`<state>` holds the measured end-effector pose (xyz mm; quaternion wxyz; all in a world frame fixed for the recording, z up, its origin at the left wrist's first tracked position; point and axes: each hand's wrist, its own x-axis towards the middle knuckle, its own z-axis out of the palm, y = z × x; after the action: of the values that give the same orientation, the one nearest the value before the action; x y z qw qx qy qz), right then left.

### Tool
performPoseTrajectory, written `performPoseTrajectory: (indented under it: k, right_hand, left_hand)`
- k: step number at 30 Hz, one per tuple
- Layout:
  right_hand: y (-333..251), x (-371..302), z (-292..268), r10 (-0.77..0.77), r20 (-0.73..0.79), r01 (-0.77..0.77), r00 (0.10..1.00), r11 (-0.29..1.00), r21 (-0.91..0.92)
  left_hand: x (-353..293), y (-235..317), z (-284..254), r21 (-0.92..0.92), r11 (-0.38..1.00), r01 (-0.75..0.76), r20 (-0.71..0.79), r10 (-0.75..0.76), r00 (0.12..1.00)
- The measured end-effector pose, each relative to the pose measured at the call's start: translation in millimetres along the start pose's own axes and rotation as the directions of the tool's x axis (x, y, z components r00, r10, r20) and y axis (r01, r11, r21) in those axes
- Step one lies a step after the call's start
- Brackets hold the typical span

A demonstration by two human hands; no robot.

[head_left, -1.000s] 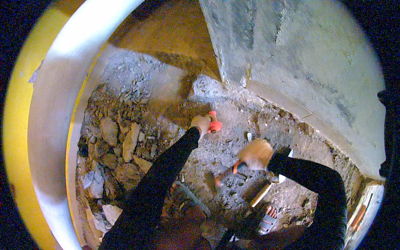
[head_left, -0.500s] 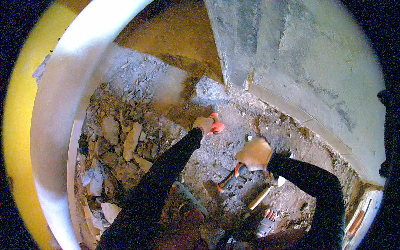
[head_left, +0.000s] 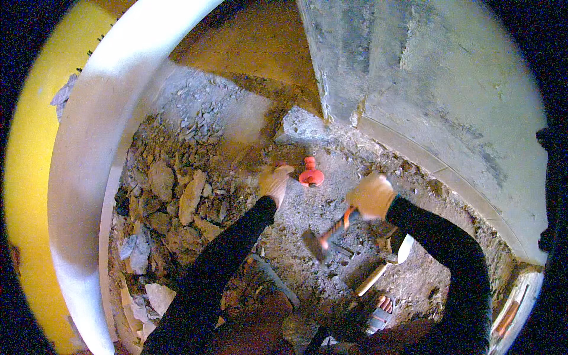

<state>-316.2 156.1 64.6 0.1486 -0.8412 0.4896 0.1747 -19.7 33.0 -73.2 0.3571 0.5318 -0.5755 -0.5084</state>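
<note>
Gripping hammer beside orange-guarded chisel

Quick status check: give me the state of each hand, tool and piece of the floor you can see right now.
Left hand: gloved, beside the orange-guarded chisel, grip unclear.
Orange-guarded chisel: standing on the broken floor.
Right hand: gloved, shut on the hammer handle.
Orange-handled hammer: held, head hanging low toward the person.
Grey concrete floor: chipped, dusty.
Rubble pile: loose broken chunks, heaped left.
Wooden-handled tool: lying on the floor.
</note>
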Motion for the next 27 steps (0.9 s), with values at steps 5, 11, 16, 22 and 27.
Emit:
performPoseTrajectory:
  k: [5,11,16,22,27]
  right_hand:
    - [25.8,2.6,22.2,0.289,-0.199,-0.267,0.936,0.955,0.132]
    - [-31.9,-23.2,45.9,-0.195,-0.149,0.211,0.969,0.973,0.095]
    - [18.2,5.5,12.5,-0.086,-0.086,0.086,0.993,0.996,-0.004]
    - [13.5,5.7,22.7,0.239,-0.119,-0.227,0.964,0.968,0.107]
    - [-8.2,-11.9,30.1,-0.111,-0.084,0.112,0.99,0.994,0.007]
  left_hand:
    - [-118.0,36.5,-39.7,0.194,0.981,-0.006,-0.018,0.01,1.0]
    - [-300.9,35.6,-88.6,0.464,0.884,0.056,0.182,-0.157,0.971]
    - [-316.2,10.8,-95.2,0.623,0.745,-0.236,0.207,0.134,0.969]
    - [-317.6,18.1,-79.6,0.624,0.663,-0.413,0.244,0.337,0.909]
    - [-307.6,39.8,-61.5,0.43,0.698,-0.572,0.501,0.343,0.795]
